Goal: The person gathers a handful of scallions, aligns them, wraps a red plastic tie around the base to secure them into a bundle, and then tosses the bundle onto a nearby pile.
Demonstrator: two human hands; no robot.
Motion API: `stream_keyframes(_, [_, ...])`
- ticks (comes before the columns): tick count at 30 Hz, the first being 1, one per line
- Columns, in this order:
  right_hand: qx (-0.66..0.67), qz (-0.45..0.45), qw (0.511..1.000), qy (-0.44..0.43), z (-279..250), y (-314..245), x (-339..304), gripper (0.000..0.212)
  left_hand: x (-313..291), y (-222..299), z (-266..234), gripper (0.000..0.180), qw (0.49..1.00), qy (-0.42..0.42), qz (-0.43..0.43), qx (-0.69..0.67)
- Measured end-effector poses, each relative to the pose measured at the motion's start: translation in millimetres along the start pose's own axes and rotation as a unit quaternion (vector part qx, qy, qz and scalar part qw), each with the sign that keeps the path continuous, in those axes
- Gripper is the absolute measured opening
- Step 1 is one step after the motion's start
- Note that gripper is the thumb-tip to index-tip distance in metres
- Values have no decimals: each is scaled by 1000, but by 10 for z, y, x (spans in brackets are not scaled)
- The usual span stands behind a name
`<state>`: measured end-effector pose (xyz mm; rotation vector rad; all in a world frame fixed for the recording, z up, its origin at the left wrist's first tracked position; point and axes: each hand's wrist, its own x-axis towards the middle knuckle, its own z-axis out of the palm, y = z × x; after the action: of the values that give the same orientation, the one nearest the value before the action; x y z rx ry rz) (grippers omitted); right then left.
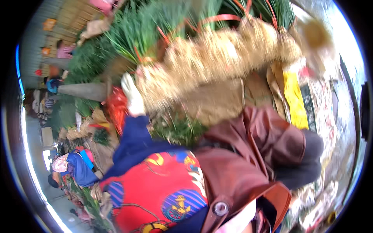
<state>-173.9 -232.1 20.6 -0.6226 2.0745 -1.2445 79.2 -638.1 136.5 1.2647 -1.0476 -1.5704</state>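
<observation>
Several bundles of green onions stand in a row in front of me, green leaves on the far side and pale, stringy roots toward me. Red ties go round them. My left hand, in a white glove below a dark blue sleeve, lies along the left side of the leftmost bundle. Its fingers look stretched out, though blur softens them, and I cannot tell how firmly it touches the roots. My right hand is not in view. A brown apron covers my lap and bent leg.
Beside my left wrist is a red plastic bag. Loose green leaves lie near a brown sack. A yellow sheet and pale sacks are at right. At far left a person in blue bends among more greens.
</observation>
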Motion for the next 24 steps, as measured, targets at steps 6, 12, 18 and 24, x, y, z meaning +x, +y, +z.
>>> stream_keyframes(6, [-2,27,1000,-15,-14,191,-55,28,-423,-1797,-189,20,834,185,-426,-297])
stream_keyframes(12, [16,15,1000,-20,-21,221,-93,28,827,-2151,71,35,566,-163,-259,-765])
stream_keyframes(18, [12,34,999,27,-195,378,-229,29,-7,-1302,576,18,694,-69,-423,-578])
stream_keyframes(24, [9,144,987,74,-409,949,-792,29,-889,-1033,956,9,959,-235,-35,-157])
